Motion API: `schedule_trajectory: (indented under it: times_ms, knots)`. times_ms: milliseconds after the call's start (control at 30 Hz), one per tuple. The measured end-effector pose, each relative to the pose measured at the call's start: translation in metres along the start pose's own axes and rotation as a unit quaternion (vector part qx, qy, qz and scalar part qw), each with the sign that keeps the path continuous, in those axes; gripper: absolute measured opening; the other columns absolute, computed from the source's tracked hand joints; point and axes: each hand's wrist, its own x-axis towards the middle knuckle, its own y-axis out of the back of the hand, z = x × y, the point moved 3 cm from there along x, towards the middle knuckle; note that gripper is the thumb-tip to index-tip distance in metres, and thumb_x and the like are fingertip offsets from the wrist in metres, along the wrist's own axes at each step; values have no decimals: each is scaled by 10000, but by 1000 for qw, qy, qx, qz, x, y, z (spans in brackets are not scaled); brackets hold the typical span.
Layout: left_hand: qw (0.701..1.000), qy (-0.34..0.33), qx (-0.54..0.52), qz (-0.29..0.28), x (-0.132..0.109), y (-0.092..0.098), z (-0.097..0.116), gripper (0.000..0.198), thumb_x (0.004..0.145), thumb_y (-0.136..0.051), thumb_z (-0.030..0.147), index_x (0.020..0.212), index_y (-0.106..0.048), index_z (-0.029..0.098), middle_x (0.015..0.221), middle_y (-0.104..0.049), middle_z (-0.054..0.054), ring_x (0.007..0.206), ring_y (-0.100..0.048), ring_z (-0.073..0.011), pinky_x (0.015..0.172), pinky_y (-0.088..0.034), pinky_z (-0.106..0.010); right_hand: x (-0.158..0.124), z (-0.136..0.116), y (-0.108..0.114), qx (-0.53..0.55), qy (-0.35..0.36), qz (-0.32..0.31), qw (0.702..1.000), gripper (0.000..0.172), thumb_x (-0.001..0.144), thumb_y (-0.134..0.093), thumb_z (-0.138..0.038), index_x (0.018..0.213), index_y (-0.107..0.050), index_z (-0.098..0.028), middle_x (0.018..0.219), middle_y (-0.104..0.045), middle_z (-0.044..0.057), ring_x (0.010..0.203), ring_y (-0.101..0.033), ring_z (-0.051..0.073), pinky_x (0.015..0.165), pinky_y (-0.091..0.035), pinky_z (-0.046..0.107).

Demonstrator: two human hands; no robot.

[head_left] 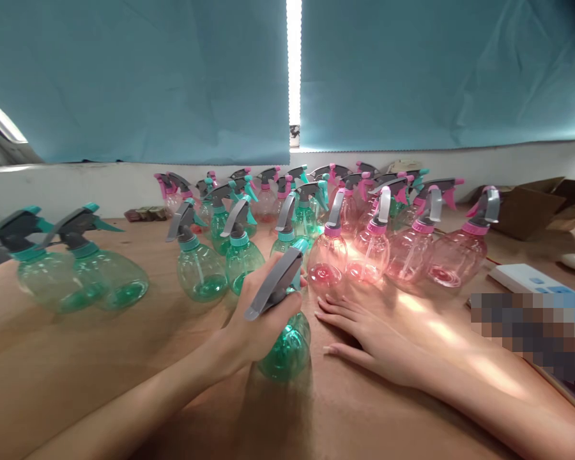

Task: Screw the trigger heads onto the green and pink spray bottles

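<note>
Green spray bottle (286, 352), left grip (253, 333) curled round its neck, right grip (372, 333) palm-down, spread on table (364, 415)

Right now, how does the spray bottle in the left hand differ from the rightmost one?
The held bottle is tinted green; the rightmost bottle is pink. The left hand grips the held bottle, nearer the camera, while the rightmost bottle stands untouched farther back. Both are see-through and grey-topped.
</note>
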Motion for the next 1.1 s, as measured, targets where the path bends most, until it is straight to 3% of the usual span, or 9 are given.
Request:
schedule_trajectory:
  times_ms: [133,367,533,667,833,1100]
  knots:
    - [1000,-7,14,6,-1,0,2,67,769,-546,200,819,-508,224,691,-504,34,624,-493,-136,576,-399,-273,-1,1,0,7,4,11,1000,601,952,-463,-601,1425,-511,-234,1508,-454,77,1418,-358,316,1169,-250,562]
    - [998,-23,40,31,-2,-1,-2,255,804,-547,235,1055,-591,254,748,-587,18,675,-577,-157,561,-438,-260,0,-1,1,6,2,2,1000,616,959,-443,-600,1439,-495,-216,1517,-441,80,1426,-342,319,1171,-253,561]
    - [997,-37,56,43,-1,-1,-4,205,795,-553,230,992,-610,241,736,-601,15,618,-551,-134,545,-428,-247,0,-1,1,7,1,10,1000,602,951,-462,-601,1428,-510,-237,1505,-459,83,1426,-340,326,1172,-232,579]
    - [997,-34,52,40,0,-3,-3,315,795,-549,227,1105,-602,243,761,-597,14,647,-562,-135,562,-435,-243,0,0,1,12,-3,3,1000,596,958,-450,-596,1433,-502,-239,1510,-453,73,1421,-353,313,1173,-246,562]
    - [997,-29,48,48,-1,-5,3,259,803,-530,221,1053,-597,225,813,-599,1,705,-586,-143,623,-479,-255,0,-2,1,9,-8,-1,1000,597,960,-446,-596,1435,-500,-239,1502,-465,75,1417,-358,317,1173,-244,567]
    - [998,-38,26,38,6,-6,1,362,801,-534,212,1161,-573,223,785,-587,15,743,-596,-145,623,-479,-249,1,-5,4,8,-12,-11,1000,595,958,-464,-583,1451,-476,-250,1504,-463,67,1423,-348,313,1180,-224,565]
